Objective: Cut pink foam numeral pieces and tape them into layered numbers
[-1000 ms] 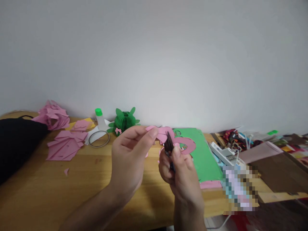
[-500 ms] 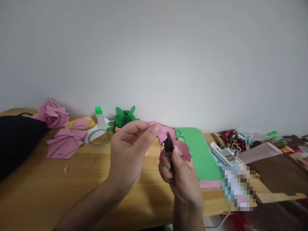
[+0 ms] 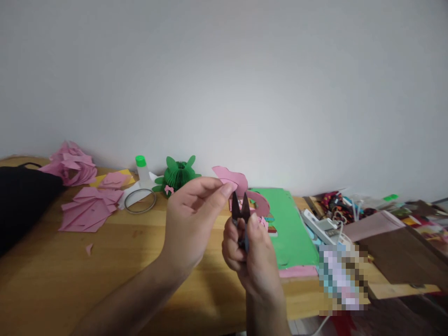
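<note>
Between thumb and fingers, my left hand [image 3: 191, 219] pinches a piece of pink paper [image 3: 235, 179] above the table. My right hand [image 3: 254, 256] is closed round a pair of scissors [image 3: 241, 210], its dark blades pointing up and spread apart. The paper's lower edge meets the blades. A curved pink strip [image 3: 259, 203] hangs to the right of the blades; I cannot tell whether it is still joined to the paper. Behind the left hand stands a green paper figure [image 3: 179, 175] with folded ribs.
Folded pink papers [image 3: 91, 210], a glue stick [image 3: 142, 170] and a metal ring [image 3: 140, 201] lie on the left of the wooden table [image 3: 122, 270]. Green sheets [image 3: 294, 233] lie behind my right hand. Further right are a white power strip [image 3: 322, 226] and a brown sheet [image 3: 402, 256]. A black bag [image 3: 28, 205] is at far left.
The scissor blades have spread apart, and my right hand has shifted slightly left. The pink paper has turned and now rises higher above the fingers, with the curved strip swung out right.
</note>
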`<state>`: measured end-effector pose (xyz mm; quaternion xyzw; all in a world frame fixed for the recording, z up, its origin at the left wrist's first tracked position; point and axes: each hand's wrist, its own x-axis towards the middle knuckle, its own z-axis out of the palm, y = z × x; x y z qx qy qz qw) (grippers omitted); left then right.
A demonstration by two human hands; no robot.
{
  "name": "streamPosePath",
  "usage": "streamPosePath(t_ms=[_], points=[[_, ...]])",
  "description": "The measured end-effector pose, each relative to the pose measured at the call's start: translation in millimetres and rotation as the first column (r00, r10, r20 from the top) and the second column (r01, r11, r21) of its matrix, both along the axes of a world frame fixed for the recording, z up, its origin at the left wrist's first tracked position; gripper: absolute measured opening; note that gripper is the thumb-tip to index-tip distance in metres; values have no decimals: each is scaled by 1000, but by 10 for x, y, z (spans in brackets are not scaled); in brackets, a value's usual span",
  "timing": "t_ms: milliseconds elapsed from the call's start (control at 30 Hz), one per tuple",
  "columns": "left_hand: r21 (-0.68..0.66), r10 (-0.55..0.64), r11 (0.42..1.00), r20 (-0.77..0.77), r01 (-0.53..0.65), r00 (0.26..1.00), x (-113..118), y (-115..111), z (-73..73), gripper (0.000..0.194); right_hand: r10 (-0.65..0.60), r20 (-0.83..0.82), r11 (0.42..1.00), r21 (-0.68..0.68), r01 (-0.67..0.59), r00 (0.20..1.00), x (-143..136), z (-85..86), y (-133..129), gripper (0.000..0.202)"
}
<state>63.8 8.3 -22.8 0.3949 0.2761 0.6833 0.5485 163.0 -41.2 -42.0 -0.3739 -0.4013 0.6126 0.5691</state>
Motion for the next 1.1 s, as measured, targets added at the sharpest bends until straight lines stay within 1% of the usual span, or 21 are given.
streamPosePath(t_ms=[100, 200, 300, 367, 433, 500, 600, 700, 767, 900, 1100], points=[[6, 67, 998, -72, -67, 995, -31, 80, -14, 9, -5, 28, 999, -32, 6, 1000, 45, -83, -86, 52], [54, 104, 994, -194, -95, 975, -73, 119, -26, 11, -64, 98, 997, -43, 69, 993, 128, -78, -154, 52], [121, 70, 992, -245, -42, 967, -108, 105, -9, 10, -97, 171, 993, -52, 107, 981, 176, 24, -162, 52], [158, 33, 987, -265, 9, 964, -126, 84, 11, 10, -81, 203, 993, -63, 96, 976, 175, 94, -145, 53], [169, 8, 985, -297, 44, 955, -141, 70, 26, 8, -62, 209, 995, -67, 78, 976, 160, 128, -127, 55], [155, -13, 986, -331, 68, 943, -157, 67, 33, 8, -62, 206, 994, -72, 79, 977, 148, 120, -119, 55], [138, -33, 986, -373, 91, 927, -184, 79, 32, 7, -84, 193, 994, -47, 95, 978, 154, 61, -123, 54], [138, -8, 988, -369, 63, 929, -201, 92, 30, 9, -103, 180, 994, -15, 107, 978, 176, 1, -131, 51], [136, 1, 989, -357, 51, 934, -201, 98, 31, 10, -111, 185, 993, -23, 118, 976, 185, -19, -133, 52], [134, -31, 987, -385, 89, 922, -196, 109, 31, 9, -121, 184, 991, -31, 129, 975, 182, -17, -128, 52], [140, -89, 977, -425, 163, 901, -218, 101, 70, 9, -58, 153, 998, -8, 60, 986, 185, 21, -121, 48]])
